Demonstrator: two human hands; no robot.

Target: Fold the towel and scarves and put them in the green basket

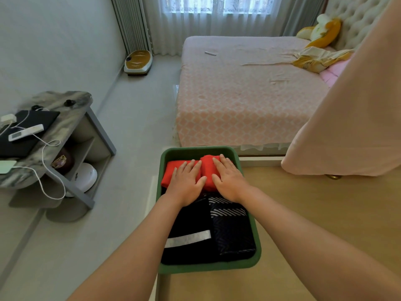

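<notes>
Hands: left hand (pixel 186 181) and right hand (pixel 227 181) are pressing flat, fingers straight and slightly apart.
Place: red folded cloth (pixel 171 172) is lying at the far end of the green basket (pixel 208 268), on the wooden table's (pixel 303 213) left edge.
Handling: probably soft, light and springy; best gripped by its folded edges.
Count: one red bundle, two dark folded scarves (pixel 188 222), one basket.

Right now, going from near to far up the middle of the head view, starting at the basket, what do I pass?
The green basket near rim → dark folded cloths → left hand and right hand, flat side by side on the red folded cloth → basket's far rim → pink bed → white curtains.
</notes>
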